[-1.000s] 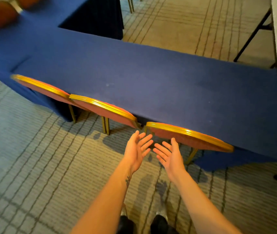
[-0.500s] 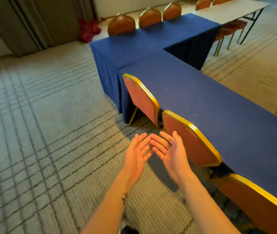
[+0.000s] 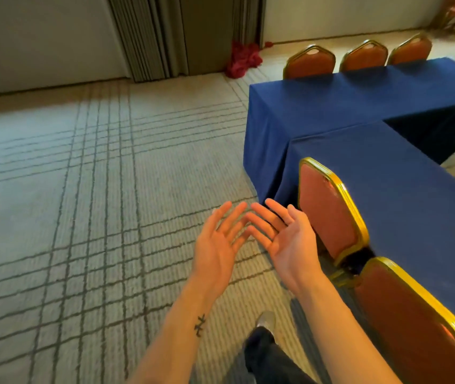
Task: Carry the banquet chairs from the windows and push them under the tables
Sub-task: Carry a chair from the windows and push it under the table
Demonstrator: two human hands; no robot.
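Note:
My left hand (image 3: 218, 245) and my right hand (image 3: 284, 239) are held out in front of me over the carpet, palms up, fingers straight, fingertips nearly meeting. Neither holds anything. To their right, a banquet chair (image 3: 328, 209) with an orange back and gold frame stands pushed against the blue-clothed table (image 3: 403, 195). A second such chair (image 3: 414, 322) stands beside it at the lower right. Three more chairs (image 3: 310, 62) line the far side of the other blue table (image 3: 331, 98).
Striped grey carpet (image 3: 96, 203) spreads to the left and ahead. A folded partition wall (image 3: 182, 34) stands at the back with a red cloth heap (image 3: 241, 59) at its foot. More chairs are stacked at the top right corner. My leg and shoe (image 3: 266, 320) show below.
My view has swung left, away from the row of chairs at the table, toward the open carpet and back wall. Both hands stay empty and spread.

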